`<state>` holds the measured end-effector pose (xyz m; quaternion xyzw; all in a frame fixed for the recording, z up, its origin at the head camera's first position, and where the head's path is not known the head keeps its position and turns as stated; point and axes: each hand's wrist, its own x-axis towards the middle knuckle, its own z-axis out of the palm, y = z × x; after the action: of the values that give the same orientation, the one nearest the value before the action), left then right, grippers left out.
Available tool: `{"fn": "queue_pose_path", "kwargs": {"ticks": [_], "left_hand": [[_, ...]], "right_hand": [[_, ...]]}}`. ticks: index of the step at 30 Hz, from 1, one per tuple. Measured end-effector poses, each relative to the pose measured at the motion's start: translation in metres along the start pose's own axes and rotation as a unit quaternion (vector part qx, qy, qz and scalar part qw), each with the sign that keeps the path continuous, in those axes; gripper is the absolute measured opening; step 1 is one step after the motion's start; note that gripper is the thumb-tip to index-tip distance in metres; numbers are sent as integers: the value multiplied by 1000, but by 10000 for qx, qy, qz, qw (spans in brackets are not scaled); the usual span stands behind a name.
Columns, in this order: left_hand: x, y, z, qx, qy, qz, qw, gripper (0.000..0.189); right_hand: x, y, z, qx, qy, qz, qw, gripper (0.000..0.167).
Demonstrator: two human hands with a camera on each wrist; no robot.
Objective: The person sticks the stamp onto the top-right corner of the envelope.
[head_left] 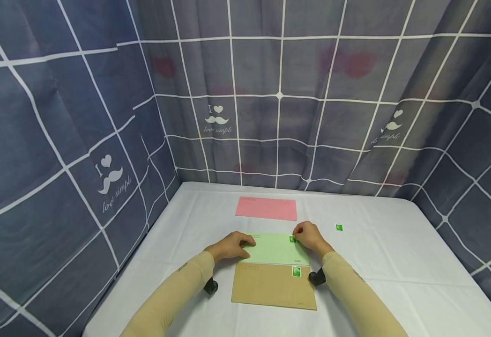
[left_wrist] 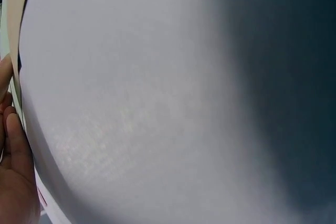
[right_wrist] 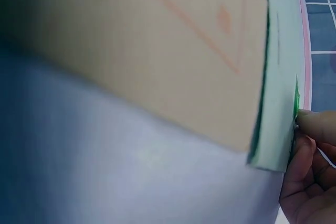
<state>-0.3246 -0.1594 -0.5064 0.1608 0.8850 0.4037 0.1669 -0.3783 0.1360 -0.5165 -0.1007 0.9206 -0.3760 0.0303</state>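
Observation:
A light green envelope (head_left: 272,250) lies flat on the white table in front of me. My left hand (head_left: 229,245) rests at its left edge, thumb and fingers spread over the paper. At the envelope's upper right corner, my right hand (head_left: 310,235) pinches a small green postage stamp (head_left: 292,239) between thumb and forefinger. The right wrist view shows this stamp (right_wrist: 296,98) tilted up from the envelope's surface. Directly below lies a brown envelope (head_left: 271,286) with another green stamp (head_left: 296,271) at its upper right corner.
Farther back on the table is a pink envelope (head_left: 266,208). A loose green stamp (head_left: 339,227) lies to the right of the right hand. Dark grid-patterned curtains (head_left: 254,117) enclose the table (head_left: 397,262) at the back and both sides.

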Motion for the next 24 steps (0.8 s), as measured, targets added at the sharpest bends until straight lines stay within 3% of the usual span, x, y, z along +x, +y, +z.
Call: {"fn": "queue_pose_path", "kwargs": {"ticks": [13, 24], "left_hand": [[-1, -1, 1, -86, 16, 124, 9999, 33], [0, -2, 1, -123, -13, 137, 9998, 33]], "right_hand": [[0, 3, 0, -73, 94, -108, 9999, 7], [0, 3, -3, 61, 82, 88, 9999, 7]]}}
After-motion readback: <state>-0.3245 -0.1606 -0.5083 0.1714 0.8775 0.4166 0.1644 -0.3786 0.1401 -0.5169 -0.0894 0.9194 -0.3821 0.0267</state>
